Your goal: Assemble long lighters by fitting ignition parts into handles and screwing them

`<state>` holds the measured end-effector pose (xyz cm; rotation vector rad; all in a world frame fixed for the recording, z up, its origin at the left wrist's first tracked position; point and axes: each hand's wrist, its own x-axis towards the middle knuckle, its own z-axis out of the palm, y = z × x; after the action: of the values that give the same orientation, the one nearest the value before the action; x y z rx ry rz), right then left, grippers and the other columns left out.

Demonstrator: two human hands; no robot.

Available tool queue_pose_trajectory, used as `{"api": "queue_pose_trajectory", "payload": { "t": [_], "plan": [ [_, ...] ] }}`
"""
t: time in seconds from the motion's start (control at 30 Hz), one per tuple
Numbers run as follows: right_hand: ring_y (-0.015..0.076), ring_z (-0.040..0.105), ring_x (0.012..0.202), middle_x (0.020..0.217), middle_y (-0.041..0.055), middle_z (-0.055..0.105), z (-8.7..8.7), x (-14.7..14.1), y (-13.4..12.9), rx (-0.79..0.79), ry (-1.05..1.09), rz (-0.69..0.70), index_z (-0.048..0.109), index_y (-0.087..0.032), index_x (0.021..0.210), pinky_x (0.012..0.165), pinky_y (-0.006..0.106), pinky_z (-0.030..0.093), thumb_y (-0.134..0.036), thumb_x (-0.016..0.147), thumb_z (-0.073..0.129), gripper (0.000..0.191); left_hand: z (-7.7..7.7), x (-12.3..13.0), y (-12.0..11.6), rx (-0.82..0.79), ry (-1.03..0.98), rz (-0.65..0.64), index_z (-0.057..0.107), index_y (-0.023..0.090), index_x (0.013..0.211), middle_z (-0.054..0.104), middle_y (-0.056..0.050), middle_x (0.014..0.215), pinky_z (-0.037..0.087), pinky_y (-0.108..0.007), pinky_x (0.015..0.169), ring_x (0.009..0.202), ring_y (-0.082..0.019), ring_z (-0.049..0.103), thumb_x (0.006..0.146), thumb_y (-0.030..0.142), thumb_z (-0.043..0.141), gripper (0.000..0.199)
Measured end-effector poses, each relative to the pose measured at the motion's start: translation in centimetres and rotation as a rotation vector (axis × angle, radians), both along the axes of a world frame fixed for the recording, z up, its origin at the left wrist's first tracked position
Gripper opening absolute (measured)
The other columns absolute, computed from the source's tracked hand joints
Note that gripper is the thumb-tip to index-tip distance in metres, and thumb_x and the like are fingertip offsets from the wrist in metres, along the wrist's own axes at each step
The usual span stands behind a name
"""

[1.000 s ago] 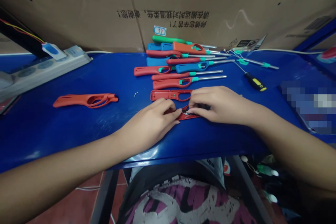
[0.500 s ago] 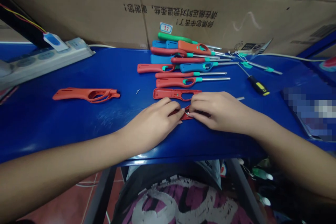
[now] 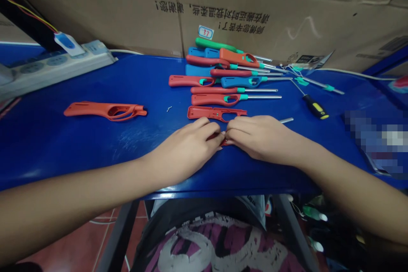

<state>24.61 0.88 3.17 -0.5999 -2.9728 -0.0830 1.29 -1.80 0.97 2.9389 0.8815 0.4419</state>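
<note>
A red lighter housing half (image 3: 228,142) lies low on the blue table, mostly covered by my hands. My left hand (image 3: 194,146) is closed on its left part, thumb and fingers pinched together. My right hand (image 3: 255,138) curls over its right part, fingertips closed beside my left fingertips; whatever small part they pinch is hidden. A metal tube (image 3: 287,120) shows beyond my right hand. Just behind my hands rests another red housing half (image 3: 204,113), its hollow inside facing up. To the left lies an orange-red lighter handle (image 3: 95,109) without a tube.
Several long-necked lighters (image 3: 215,100) are stacked behind my hands against a cardboard box (image 3: 121,12). Tiny metal pieces (image 3: 169,109) lie left of centre. A screwdriver (image 3: 314,106) and loose tube parts (image 3: 328,87) are at the right. A power strip (image 3: 95,57) stands back left.
My right hand has shifted slightly left and closed in against my left fingertips, covering more of the red housing. The small pale part seen between the fingers is now hidden.
</note>
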Motion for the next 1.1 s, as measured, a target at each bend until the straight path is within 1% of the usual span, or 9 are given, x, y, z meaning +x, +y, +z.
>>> {"api": "queue_pose_trajectory", "payload": {
  "t": [0.1, 0.17, 0.23, 0.33, 0.43, 0.67, 0.87, 1.03, 1.1],
  "plan": [
    [0.0196, 0.061, 0.091, 0.099, 0.009, 0.067, 1.3, 1.5, 0.8, -0.172, 0.063, -0.125, 0.064, -0.016, 0.101, 0.077, 0.03, 0.046, -0.025, 0.101, 0.045, 0.021, 0.1, -0.3, 0.1, -0.002, -0.005, 0.002, 0.067, 0.01, 0.121, 0.065, -0.012, 0.105, 0.057, -0.041, 0.087, 0.098, -0.025, 0.06, 0.102, 0.023, 0.05, 0.029],
    [0.0211, 0.061, 0.095, 0.103, 0.0089, 0.068, 2.0, 3.1, 1.7, -0.222, 0.095, -0.203, 0.064, -0.018, 0.104, 0.083, 0.033, 0.046, -0.023, 0.097, 0.051, 0.017, 0.1, -0.4, 0.2, 0.005, -0.005, 0.011, 0.067, 0.01, 0.121, 0.066, -0.013, 0.109, 0.057, -0.042, 0.088, 0.1, -0.026, 0.061, 0.101, 0.022, 0.052, 0.028],
    [0.0223, 0.061, 0.097, 0.104, 0.0083, 0.069, 2.3, 4.5, 2.6, -0.286, 0.096, -0.229, 0.065, -0.019, 0.105, 0.086, 0.034, 0.047, -0.026, 0.091, 0.058, 0.017, 0.2, -0.5, 0.3, 0.018, -0.007, 0.018, 0.068, 0.01, 0.121, 0.066, -0.013, 0.109, 0.058, -0.042, 0.089, 0.101, -0.026, 0.062, 0.101, 0.022, 0.052, 0.028],
    [0.0213, 0.064, 0.093, 0.101, 0.0072, 0.07, 2.1, 5.9, 3.7, -0.425, 0.054, -0.242, 0.066, -0.02, 0.101, 0.083, 0.032, 0.047, -0.034, 0.09, 0.061, 0.019, 0.3, -0.5, 0.5, 0.026, -0.022, 0.026, 0.069, 0.01, 0.119, 0.068, -0.013, 0.106, 0.059, -0.042, 0.086, 0.099, -0.026, 0.063, 0.102, 0.021, 0.05, 0.028],
    [0.0182, 0.064, 0.085, 0.095, 0.0048, 0.071, 2.0, 6.0, 3.9, -0.524, 0.033, -0.272, 0.068, -0.02, 0.094, 0.077, 0.03, 0.047, -0.035, 0.094, 0.057, 0.018, 0.5, -0.6, 0.7, 0.019, -0.045, 0.031, 0.07, 0.01, 0.119, 0.068, -0.013, 0.104, 0.06, -0.042, 0.085, 0.096, -0.026, 0.064, 0.102, 0.021, 0.05, 0.028],
    [0.0156, 0.063, 0.08, 0.089, 0.0025, 0.071, 2.1, 5.3, 3.7, -0.542, 0.054, -0.307, 0.066, -0.019, 0.086, 0.071, 0.027, 0.044, -0.033, 0.091, 0.064, 0.014, 0.4, -0.9, 1.2, 0.007, -0.057, 0.032, 0.071, 0.011, 0.12, 0.069, -0.014, 0.107, 0.06, -0.043, 0.086, 0.1, -0.026, 0.064, 0.102, 0.022, 0.049, 0.03],
    [0.0118, 0.059, 0.067, 0.079, 0.0008, 0.068, 2.1, 5.2, 3.5, -0.588, 0.061, -0.328, 0.069, -0.018, 0.085, 0.06, 0.024, 0.041, -0.034, 0.09, 0.066, 0.016, 0.4, -0.9, 1.5, -0.017, -0.092, 0.025, 0.072, 0.011, 0.118, 0.069, -0.013, 0.107, 0.059, -0.042, 0.088, 0.102, -0.027, 0.063, 0.1, 0.021, 0.053, 0.028],
    [0.0101, 0.057, 0.064, 0.081, 0.0012, 0.067, 2.6, 5.2, 3.2, -0.548, 0.111, -0.328, 0.069, -0.018, 0.086, 0.059, 0.023, 0.041, -0.033, 0.089, 0.067, 0.016, 0.5, -1.0, 1.4, -0.029, -0.093, 0.027, 0.072, 0.011, 0.119, 0.069, -0.013, 0.109, 0.059, -0.043, 0.088, 0.101, -0.026, 0.064, 0.1, 0.022, 0.055, 0.028],
    [0.0096, 0.056, 0.063, 0.079, 0.0004, 0.066, 2.5, 5.1, 3.1, -0.562, 0.098, -0.329, 0.069, -0.018, 0.086, 0.058, 0.023, 0.041, -0.034, 0.089, 0.068, 0.017, 0.5, -1.0, 1.4, -0.038, -0.094, 0.031, 0.072, 0.012, 0.119, 0.069, -0.012, 0.11, 0.059, -0.042, 0.088, 0.101, -0.026, 0.064, 0.1, 0.022, 0.055, 0.028]
  ]
}}
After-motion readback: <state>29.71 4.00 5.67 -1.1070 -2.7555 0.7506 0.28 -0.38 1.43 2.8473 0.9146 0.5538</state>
